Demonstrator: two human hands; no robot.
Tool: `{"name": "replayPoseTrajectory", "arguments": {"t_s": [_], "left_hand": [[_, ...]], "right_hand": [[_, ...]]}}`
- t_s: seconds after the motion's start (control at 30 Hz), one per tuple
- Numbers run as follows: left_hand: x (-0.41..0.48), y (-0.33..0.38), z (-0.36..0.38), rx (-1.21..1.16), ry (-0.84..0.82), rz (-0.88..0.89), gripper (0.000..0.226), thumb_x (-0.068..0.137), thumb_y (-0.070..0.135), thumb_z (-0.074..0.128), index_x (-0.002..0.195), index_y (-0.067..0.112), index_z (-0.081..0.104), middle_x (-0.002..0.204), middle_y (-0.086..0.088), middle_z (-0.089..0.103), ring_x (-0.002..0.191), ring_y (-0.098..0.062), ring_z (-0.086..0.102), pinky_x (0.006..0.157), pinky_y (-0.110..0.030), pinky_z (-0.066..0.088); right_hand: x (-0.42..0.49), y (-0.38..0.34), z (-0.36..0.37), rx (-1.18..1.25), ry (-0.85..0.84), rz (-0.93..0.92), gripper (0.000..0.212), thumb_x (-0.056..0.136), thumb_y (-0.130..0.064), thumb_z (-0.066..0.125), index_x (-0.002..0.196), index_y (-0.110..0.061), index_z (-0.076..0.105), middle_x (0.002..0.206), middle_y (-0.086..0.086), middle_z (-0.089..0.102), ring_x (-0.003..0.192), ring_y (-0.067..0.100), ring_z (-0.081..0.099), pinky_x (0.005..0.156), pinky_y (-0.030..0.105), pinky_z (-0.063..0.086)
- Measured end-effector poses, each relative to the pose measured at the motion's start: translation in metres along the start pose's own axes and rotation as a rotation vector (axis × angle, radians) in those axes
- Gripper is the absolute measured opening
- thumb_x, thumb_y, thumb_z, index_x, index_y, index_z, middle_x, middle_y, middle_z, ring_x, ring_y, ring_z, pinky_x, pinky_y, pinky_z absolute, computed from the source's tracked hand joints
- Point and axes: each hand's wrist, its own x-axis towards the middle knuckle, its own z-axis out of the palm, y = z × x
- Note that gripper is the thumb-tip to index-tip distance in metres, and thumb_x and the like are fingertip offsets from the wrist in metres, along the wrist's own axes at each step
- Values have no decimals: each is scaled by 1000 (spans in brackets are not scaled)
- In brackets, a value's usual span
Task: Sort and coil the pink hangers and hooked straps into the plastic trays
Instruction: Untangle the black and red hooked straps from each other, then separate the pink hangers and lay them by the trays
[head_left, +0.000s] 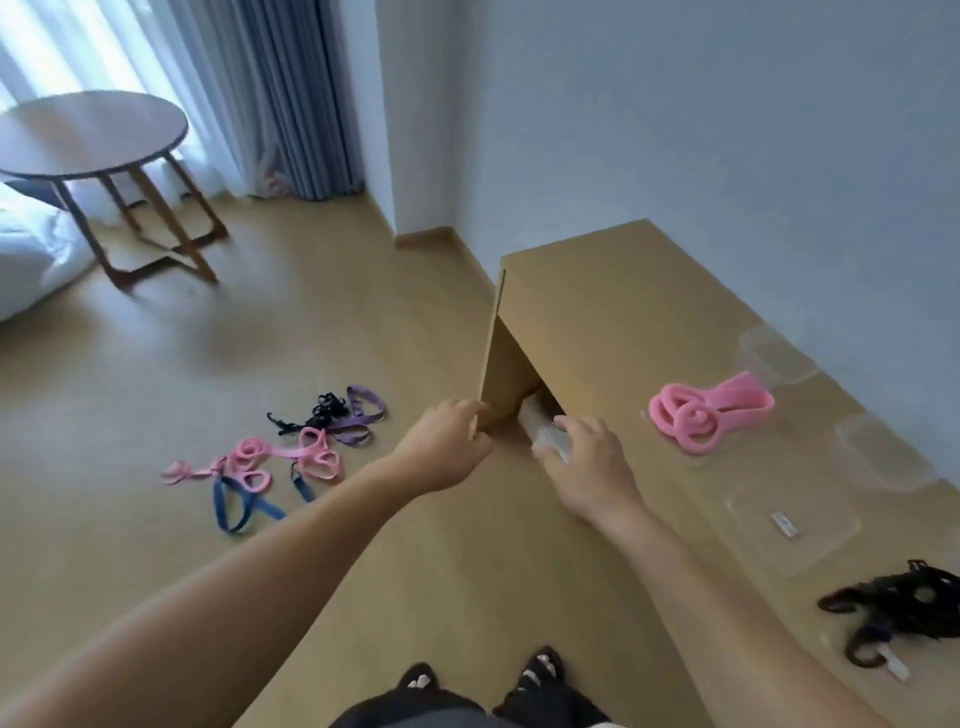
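Standing at a low wooden cabinet (597, 296), the person reaches forward with both bare arms. The left hand (447, 447) has its fingers curled over the free edge of the cabinet door (504, 374), which stands swung open. The right hand (587, 462), just at three o'clock of the left, wraps its fingers around a pale object (548, 447) at the mouth of the cabinet. That object is too blurred for me to tell what it is.

On the cabinet top, at two o'clock from the right hand, lies a coiled bunch of pink hangers (706, 410). Just beyond it sits a clear plastic tray (776, 358). A second clear tray (878, 452) stands at three o'clock of the pink coil, and a flat clear piece (795, 525) lies nearer the person. At four o'clock from the right hand a tangle of black straps (904, 608) rests on the top.

Down on the wooden floor, at nine o'clock from the left hand, more pink hangers (270, 462) lie loose. Mixed in with them are blue straps (244, 499), a purple strap (358, 421) and a black hooked strap (317, 413). Far off at ten o'clock stands a round table (93, 135) before grey curtains (291, 104).
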Motion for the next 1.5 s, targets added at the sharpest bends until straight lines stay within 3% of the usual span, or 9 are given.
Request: {"name": "replayPoseTrajectory", "arguments": {"t_s": [0.2, 0.4, 0.8, 1.0, 1.23, 1.5], "left_hand": [[-20, -78, -26, 30, 78, -202, 52, 95, 29, 50, 146, 19, 42, 150, -4, 41, 139, -23, 34, 113, -38, 31], [-28, -121, -50, 7, 164, -402, 51, 95, 29, 51, 144, 20, 43, 148, 0, 42, 139, -20, 30, 112, -33, 27], [-33, -206, -86, -192, 353, -643, 50, 96, 27, 51, 145, 19, 43, 149, 3, 42, 139, -12, 31, 112, -26, 24], [-12, -291, -115, -249, 389, -661, 50, 97, 26, 51, 146, 19, 43, 149, 5, 42, 139, -9, 30, 111, -18, 19], [42, -416, -120, -272, 331, -725, 49, 96, 27, 52, 143, 21, 45, 147, 7, 44, 138, -7, 31, 111, -18, 22], [159, -585, -3, -403, 290, -873, 48, 95, 32, 50, 143, 25, 44, 145, 12, 46, 137, -5, 32, 107, -21, 27]], "right_hand": [[35, -60, 52, -103, -208, -314, 56, 95, -49, 47, 142, -19, 43, 143, -2, 42, 132, 18, 35, 109, 35, 33], [78, -107, 85, -157, -382, -541, 56, 97, -48, 46, 145, -20, 40, 145, -5, 39, 135, 15, 31, 111, 36, 30], [144, -218, 145, -244, -590, -819, 54, 95, -49, 49, 142, -23, 44, 143, -9, 40, 135, 9, 30, 112, 36, 30], [175, -287, 213, -256, -640, -830, 54, 95, -49, 49, 143, -24, 43, 143, -12, 38, 135, 4, 26, 113, 31, 28], [236, -332, 329, -206, -693, -763, 51, 94, -43, 54, 140, -22, 48, 139, -12, 42, 132, 4, 30, 110, 29, 30], [354, -270, 551, -354, -801, -670, 51, 93, -45, 54, 138, -22, 48, 140, -8, 43, 133, 12, 32, 110, 33, 33]]}}
